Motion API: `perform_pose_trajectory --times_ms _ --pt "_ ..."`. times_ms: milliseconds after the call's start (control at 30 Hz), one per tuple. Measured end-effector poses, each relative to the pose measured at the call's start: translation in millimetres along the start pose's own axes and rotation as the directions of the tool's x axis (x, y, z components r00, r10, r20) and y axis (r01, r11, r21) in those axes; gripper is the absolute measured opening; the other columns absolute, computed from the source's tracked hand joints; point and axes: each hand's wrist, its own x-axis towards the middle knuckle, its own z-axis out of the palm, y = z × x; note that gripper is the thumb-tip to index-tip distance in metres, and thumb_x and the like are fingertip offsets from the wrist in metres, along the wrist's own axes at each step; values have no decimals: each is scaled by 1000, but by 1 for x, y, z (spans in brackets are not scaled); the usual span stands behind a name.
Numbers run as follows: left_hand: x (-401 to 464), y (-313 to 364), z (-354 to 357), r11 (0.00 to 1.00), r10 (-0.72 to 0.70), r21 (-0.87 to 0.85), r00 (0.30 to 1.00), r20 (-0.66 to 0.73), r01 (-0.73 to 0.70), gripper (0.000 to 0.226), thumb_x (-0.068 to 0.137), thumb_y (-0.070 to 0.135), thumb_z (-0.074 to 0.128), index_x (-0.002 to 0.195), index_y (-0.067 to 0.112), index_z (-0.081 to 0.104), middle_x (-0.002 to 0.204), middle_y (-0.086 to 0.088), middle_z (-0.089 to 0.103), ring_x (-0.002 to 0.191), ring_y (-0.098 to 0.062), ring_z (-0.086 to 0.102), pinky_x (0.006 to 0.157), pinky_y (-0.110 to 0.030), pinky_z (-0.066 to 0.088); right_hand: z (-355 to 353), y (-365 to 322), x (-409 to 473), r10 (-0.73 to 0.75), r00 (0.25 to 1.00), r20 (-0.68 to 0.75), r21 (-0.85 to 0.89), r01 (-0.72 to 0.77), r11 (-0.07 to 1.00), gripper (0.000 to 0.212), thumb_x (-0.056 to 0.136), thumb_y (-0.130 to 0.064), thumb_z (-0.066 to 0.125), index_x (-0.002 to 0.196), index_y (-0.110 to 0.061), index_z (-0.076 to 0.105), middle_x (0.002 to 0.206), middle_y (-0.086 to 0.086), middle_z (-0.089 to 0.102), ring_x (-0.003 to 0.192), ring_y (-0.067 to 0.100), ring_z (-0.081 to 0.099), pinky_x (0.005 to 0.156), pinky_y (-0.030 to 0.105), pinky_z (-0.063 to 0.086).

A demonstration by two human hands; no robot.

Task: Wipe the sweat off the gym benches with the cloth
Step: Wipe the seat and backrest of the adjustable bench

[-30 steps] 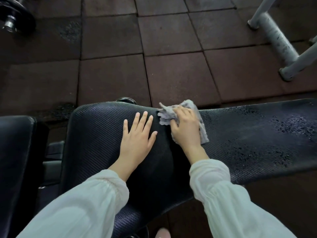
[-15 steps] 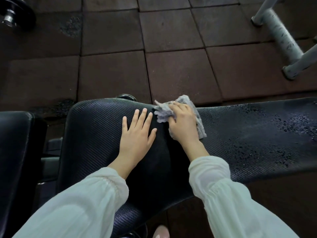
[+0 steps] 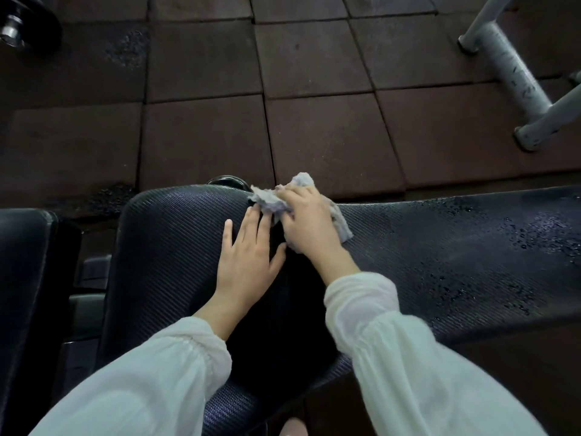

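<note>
Grey cloth point(image 3: 341, 223) bunched under the gripping right hand point(image 3: 309, 223) meets a droplet-beaded black bench pad point(image 3: 456, 247); the left hand point(image 3: 248, 262) rests flat, fingers relaxed.

1. No text, label, brand, number or sign can be read anywhere in the head view.
2. The white metal tube point(image 3: 508, 67) at two o'clock carries dark scuff marks, but these form no legible characters.
</note>
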Motion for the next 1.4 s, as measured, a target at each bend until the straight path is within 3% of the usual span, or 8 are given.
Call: perform_pose_trajectory --times_ms 167,300,433,700,833,967,1200,1400 --pt "-6 2 -7 997 68 -21 998 17 -68 46 77 34 38 110 5 52 128 -20 54 118 -35 54 92 -62 38 -18 27 -86 -49 994 -96 -26 47 999 42 72 -15 41 103 -6 67 112 10 64 106 23 52 94 35 41" --pt "-1 12 -20 996 87 -16 994 63 -86 47 82 27 41 117 2 60 133 -21 51 123 -35 49 96 -60 36 -57 85 -114 237 933 -271 -98 -272 957 44 74 -14 42 110 -1 65 116 18 62 109 36 54 98 31 29" --pt "8 33 -24 993 102 -71 985 136 -93 54 97 31 39 146 11 25 156 -8 13 144 -21 6 115 -44 3 -81 112 -87 451 842 -295 -27 -479 877 49 72 -13 43 115 4 60 122 22 57 117 38 46 102 32 23" --pt "35 79 -5 995 98 -35 981 169 -93 59 99 39 27 149 14 7 157 -4 0 144 -17 -4 115 -37 -1 -74 105 -66 82 993 -85 -83 -89 993 46 65 -5 49 108 -5 66 116 14 62 112 29 53 98 35 36" --pt "41 91 5 999 49 -20 982 181 -46 58 99 38 32 148 10 18 156 -9 13 144 -23 6 115 -43 4 -90 139 -73 193 954 -229 -97 -219 971 41 70 -6 50 108 -3 65 115 16 62 110 33 53 96 27 29" --pt "38 95 11 999 31 -14 994 110 -29 54 90 36 39 128 1 52 134 -19 51 127 -34 45 101 -56 33 -86 138 -41 314 914 -258 -60 -339 939 41 70 -8 49 106 -1 66 114 16 63 108 36 53 97 34 31" --pt "37 98 15 1000 22 -15 994 106 -20 61 86 38 29 127 0 53 132 -19 52 125 -35 47 100 -57 33 -85 125 -85 -88 996 -31 -70 85 994 44 71 -14 42 107 -7 66 117 10 62 110 25 52 97 35 39" --pt "36 90 12 999 44 -25 991 123 -41 63 92 45 24 139 6 40 146 -13 37 138 -28 29 111 -47 17 -100 159 -62 234 935 -268 -93 -266 959 39 70 -8 47 103 0 67 111 18 64 105 37 55 96 32 30"
